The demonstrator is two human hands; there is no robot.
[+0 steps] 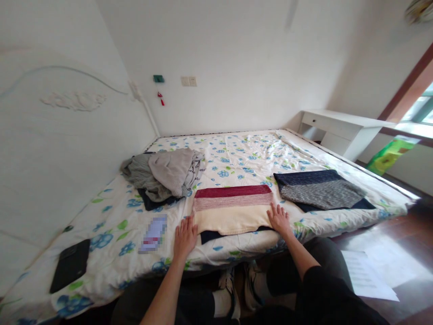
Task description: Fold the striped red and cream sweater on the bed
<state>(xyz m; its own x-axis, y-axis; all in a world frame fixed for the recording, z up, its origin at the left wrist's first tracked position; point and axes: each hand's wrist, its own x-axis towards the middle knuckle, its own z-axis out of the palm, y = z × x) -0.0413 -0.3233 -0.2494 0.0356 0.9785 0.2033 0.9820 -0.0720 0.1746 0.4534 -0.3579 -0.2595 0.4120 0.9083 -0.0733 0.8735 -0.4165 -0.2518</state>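
Note:
A folded knit sweater with maroon, pink and cream bands lies flat near the bed's front edge. Dark navy cloth shows from under its lower hem. My left hand lies flat at the sweater's left side, fingers stretched out. On the opposite side, my right hand rests with spread fingers at the right edge. Neither hand grips anything. To the right is a second folded sweater, navy and speckled grey. A loose heap of grey clothes sits to the back left, with a dark piece beneath it.
The bed has a white sheet with blue flowers. A black flat case and a blurred-out card lie at the left. Printed papers are on the floor at right. A white desk stands beyond the bed.

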